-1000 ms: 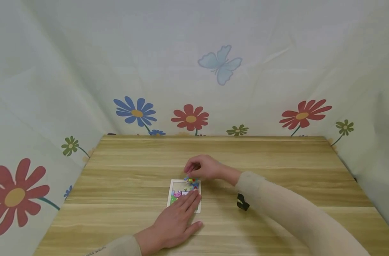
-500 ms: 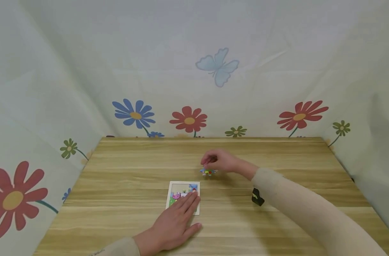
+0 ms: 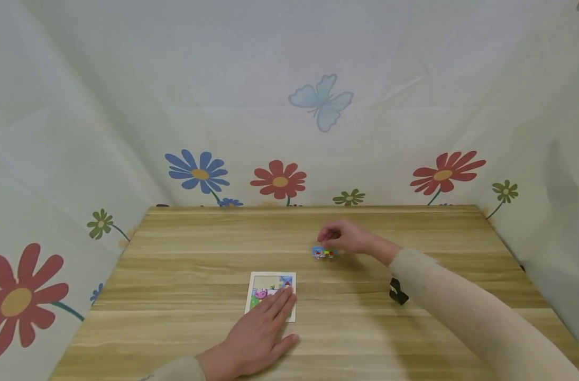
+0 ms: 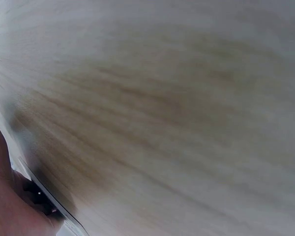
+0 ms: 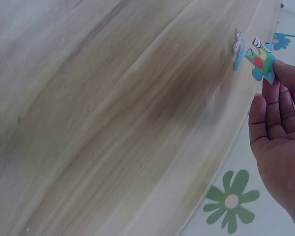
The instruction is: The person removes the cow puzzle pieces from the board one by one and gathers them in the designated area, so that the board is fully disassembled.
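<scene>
My left hand [image 3: 260, 333] lies with straight fingers across a small white-bordered jigsaw puzzle board [image 3: 248, 296] with a cartoon picture, covering its lower right part. In the left wrist view, the hand [image 4: 14, 206] is at the board's edge [image 4: 56, 204]. Farther back and to the right, my right hand [image 3: 346, 236] pinches a jigsaw piece [image 5: 263, 64] in green, red and blue between thumb and fingers. Just beyond it in the right wrist view, a second, bluish piece [image 5: 238, 51] is at the table surface; whether the two pieces touch is unclear.
A black object [image 3: 397, 291] shows below my right cuff, apparently fixed at the wrist. The wood-grain table [image 3: 199, 238] ends against a white cloth backdrop [image 3: 222, 106] printed with flowers and a butterfly.
My right hand has carried the jigsaw pieces off the board's top edge, rightward and slightly away. The board's upper part has come into view. My left hand has stayed on the board.
</scene>
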The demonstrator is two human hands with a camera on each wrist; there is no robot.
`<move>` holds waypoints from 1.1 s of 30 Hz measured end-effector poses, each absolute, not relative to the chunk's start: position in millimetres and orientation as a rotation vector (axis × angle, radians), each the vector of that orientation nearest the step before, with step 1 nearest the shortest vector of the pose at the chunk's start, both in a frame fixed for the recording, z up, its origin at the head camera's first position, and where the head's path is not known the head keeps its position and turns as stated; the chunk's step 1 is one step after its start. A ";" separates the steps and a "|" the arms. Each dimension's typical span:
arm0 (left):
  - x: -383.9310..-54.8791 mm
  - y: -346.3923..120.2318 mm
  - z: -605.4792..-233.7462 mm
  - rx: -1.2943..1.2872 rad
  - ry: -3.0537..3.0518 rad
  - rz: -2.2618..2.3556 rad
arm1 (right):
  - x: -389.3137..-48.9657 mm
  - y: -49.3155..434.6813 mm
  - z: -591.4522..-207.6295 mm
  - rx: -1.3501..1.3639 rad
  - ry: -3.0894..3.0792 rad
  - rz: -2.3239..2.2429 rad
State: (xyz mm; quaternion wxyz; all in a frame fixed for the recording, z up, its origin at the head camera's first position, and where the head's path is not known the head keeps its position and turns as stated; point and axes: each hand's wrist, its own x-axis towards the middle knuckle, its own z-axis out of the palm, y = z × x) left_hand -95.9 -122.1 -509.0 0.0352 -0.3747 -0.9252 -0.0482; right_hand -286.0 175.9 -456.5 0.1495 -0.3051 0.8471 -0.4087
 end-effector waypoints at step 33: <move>-94.5 -123.2 -511.1 -1.153 -2.783 -0.106 | -294.0 189.5 -476.2 -0.857 2.590 -1.018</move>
